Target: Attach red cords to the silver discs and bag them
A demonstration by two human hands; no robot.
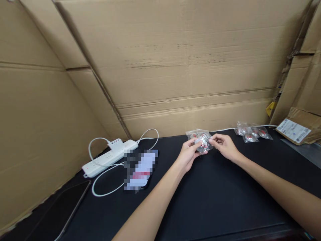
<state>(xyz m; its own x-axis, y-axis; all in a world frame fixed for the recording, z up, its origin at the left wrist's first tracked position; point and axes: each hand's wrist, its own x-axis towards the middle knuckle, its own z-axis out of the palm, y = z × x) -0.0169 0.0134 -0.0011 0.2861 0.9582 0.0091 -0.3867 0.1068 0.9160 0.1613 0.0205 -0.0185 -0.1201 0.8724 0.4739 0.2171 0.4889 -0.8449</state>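
My left hand [190, 153] is closed on a round silvery item [200, 146] with a red part, and clear plastic film wraps around it. The thumb lies across its face. My right hand [224, 146] pinches the right edge of the clear plastic bag [208, 136] between thumb and forefinger. Behind my left fingers, more clear plastic packaging [192, 134] with reddish bits rests near the cardboard. To the right of my hands lies a group of similar round silvery items in clear bags [250, 132]. What exactly the round items are is too small to tell.
Cardboard walls [175, 67] enclose the black tabletop [213, 201]. On the left are a white power strip [110, 159] with cables, a blurred phone-like device [142, 170] and a dark flat tablet-like panel [60, 211]. A labelled cardboard package [301, 125] stands at the right.
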